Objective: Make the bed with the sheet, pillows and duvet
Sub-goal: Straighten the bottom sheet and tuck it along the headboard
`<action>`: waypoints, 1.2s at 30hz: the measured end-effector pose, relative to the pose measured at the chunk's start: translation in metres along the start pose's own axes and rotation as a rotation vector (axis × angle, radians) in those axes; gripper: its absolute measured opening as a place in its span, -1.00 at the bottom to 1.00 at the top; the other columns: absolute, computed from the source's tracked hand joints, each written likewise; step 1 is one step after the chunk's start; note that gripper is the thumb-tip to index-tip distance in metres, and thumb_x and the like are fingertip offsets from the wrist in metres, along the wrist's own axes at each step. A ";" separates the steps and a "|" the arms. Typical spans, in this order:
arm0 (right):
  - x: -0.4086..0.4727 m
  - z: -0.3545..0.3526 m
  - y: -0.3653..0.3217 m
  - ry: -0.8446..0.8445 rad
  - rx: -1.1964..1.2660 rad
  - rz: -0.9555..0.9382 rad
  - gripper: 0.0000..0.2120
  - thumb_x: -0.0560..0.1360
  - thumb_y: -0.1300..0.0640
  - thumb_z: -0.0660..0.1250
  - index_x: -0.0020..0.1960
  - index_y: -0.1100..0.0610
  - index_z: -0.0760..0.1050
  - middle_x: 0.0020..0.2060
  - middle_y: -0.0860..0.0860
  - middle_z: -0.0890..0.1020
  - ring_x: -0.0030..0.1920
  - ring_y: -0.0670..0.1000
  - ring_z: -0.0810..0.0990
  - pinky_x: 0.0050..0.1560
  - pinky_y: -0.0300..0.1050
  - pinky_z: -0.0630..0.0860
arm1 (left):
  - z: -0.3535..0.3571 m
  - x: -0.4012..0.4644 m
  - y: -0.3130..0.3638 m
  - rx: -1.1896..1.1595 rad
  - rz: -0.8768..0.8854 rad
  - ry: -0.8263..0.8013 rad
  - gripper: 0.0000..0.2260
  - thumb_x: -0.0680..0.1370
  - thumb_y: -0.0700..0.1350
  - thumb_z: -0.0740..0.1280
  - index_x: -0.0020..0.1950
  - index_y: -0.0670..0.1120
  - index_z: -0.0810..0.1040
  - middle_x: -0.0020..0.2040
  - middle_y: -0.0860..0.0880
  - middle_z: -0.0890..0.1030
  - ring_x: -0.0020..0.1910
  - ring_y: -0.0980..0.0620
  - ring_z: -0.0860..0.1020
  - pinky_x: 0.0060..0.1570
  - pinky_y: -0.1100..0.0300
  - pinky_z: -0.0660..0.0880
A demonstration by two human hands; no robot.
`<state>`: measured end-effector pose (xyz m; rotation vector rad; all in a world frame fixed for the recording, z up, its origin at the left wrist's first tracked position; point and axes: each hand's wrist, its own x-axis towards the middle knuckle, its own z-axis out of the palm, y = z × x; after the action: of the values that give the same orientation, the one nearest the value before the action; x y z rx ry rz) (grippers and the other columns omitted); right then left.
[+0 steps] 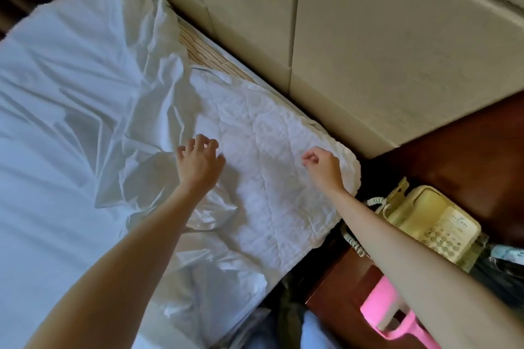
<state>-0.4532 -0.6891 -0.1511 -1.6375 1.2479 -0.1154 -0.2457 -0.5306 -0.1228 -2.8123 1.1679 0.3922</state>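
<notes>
A white sheet (71, 99) lies rumpled over most of the bed, bunched toward the head end. The quilted mattress pad (269, 156) is bare at the near corner, and a strip of striped mattress (204, 51) shows by the headboard. My left hand (200, 160) hovers over the sheet's edge with its fingers loosely curled and nothing in them. Over the corner of the pad, my right hand (323, 164) has finger and thumb drawn together; whether it pinches the fabric I cannot tell. No pillow or duvet is in view.
A padded beige headboard (354, 37) runs along the bed's far side. To the right stands a dark wooden nightstand (467, 150) with a cream telephone (433, 221). A pink plastic object (397, 317) sits below my right arm.
</notes>
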 end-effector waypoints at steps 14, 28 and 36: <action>-0.032 0.109 -0.021 -0.444 -0.018 0.124 -0.83 0.50 0.24 0.29 0.06 0.04 0.48 -0.11 0.04 0.56 -0.11 0.04 0.53 -0.23 -0.20 0.42 | 0.037 -0.082 -0.083 -0.586 -0.582 -0.076 -0.92 0.57 -0.28 0.10 0.04 -0.16 0.29 0.07 -0.20 0.43 0.03 -0.25 0.47 -0.10 -0.03 0.36; -0.028 0.018 -0.070 -0.284 -0.185 -0.154 -0.88 0.50 0.11 0.31 -0.07 0.18 0.54 -0.17 0.01 0.62 -0.09 0.06 0.59 -0.20 -0.13 0.51 | -0.028 -0.063 0.027 -1.503 -0.279 -0.113 -0.96 0.62 -0.22 0.21 -0.02 -0.11 0.40 -0.11 -0.05 0.49 -0.11 0.03 0.53 -0.07 0.15 0.52; -0.031 -0.082 -0.076 -0.069 -1.225 -0.464 -0.46 0.59 0.03 0.17 0.49 0.17 0.09 0.12 0.22 0.58 0.11 0.26 0.55 0.03 0.06 0.43 | -0.007 -0.089 0.063 -1.356 -0.354 -0.004 -0.93 0.61 -0.19 0.20 0.06 -0.09 0.44 -0.03 -0.04 0.54 -0.11 0.03 0.55 -0.10 0.20 0.42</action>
<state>-0.4669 -0.7243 -0.0414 -2.9249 0.8517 0.5216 -0.3496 -0.5151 -0.0910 -3.8972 0.3073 1.6439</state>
